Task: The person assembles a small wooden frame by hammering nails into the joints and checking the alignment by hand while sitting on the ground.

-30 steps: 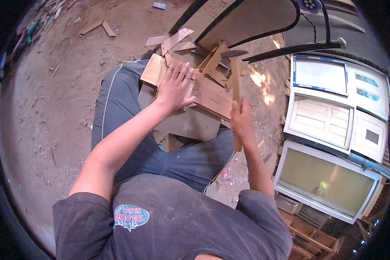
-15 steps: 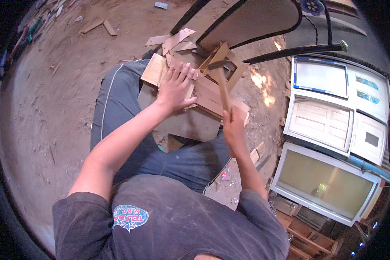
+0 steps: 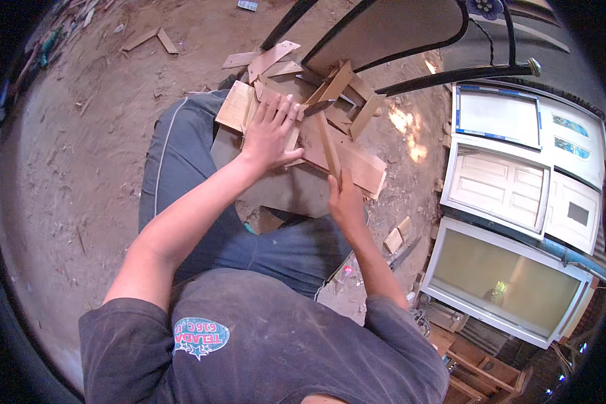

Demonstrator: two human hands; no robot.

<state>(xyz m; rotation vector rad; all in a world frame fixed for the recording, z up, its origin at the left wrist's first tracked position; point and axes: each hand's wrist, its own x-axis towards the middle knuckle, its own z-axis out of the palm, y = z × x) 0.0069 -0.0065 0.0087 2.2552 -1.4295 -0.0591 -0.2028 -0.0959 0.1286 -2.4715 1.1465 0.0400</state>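
A bare dirt floor (image 3: pixel 81 155) is seen from above, filling the left half of the view out to the 9 o'clock rim. Toward 3 o'clock, white panelled door frames (image 3: pixel 498 182) and a glazed frame (image 3: pixel 498 283) are laid flat on the ground. At 12 o'clock a dark curved panel edged in black (image 3: pixel 397 27) is seen. A seated person is shown from the lower edge, with a dark grey shirt (image 3: pixel 276 343) at 6 o'clock and blue trousers (image 3: pixel 182 155) above it. Over the knees, just above centre, a heap of flat wooden offcuts (image 3: pixel 353 161) is piled. The left hand (image 3: pixel 271 135) is laid flat on the heap toward 11 o'clock of it, fingers spread, pressing down on a light wooden board (image 3: pixel 236 106). The right hand (image 3: pixel 347 202) is closed around the lower end of a narrow wooden strip (image 3: pixel 328 145), which is held tilted over the middle of the heap, its upper end pointing toward 12 o'clock. Two loose slats (image 3: pixel 151 40) are left on the dirt at 11 o'clock. A small wooden block (image 3: pixel 393 240) is seen on the ground at 4 o'clock of the right hand.
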